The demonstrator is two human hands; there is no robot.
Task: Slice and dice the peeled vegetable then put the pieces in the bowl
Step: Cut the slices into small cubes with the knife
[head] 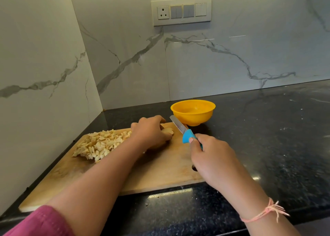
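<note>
We are working at a wooden cutting board (160,171) that is lying on a dark speckled counter (267,146), tucked into the corner of a marble-patterned wall (125,48).

Our left hand (151,130) is curling down over a chunk (168,131) of pale peeled vegetable. The fingers are bent round the chunk and are holding it against the board near the far edge. Only the chunk's right end is showing past the hand.

Our right hand (212,157) is gripping the knife (184,132) by its blue handle, with the fingers wrapping round it and one fingertip pressing on top of the handle. The blade is pointing away from us and slightly left, just to the right of the chunk, and its tip is lying in front of the bowl (192,111). We cannot tell whether the edge is touching the board.

A pile of diced pieces (100,144) is sitting on the left part of the board, spreading out from just beside our left wrist toward the wall.

The yellow bowl is standing upright on the counter just beyond the board's far right corner, close to the knife tip.

A pink sleeve (41,221) is showing on our left arm, and a thin pink thread (264,212) is circling our right wrist. A switch panel (181,11) is sitting high on the wall above the bowl.
</note>
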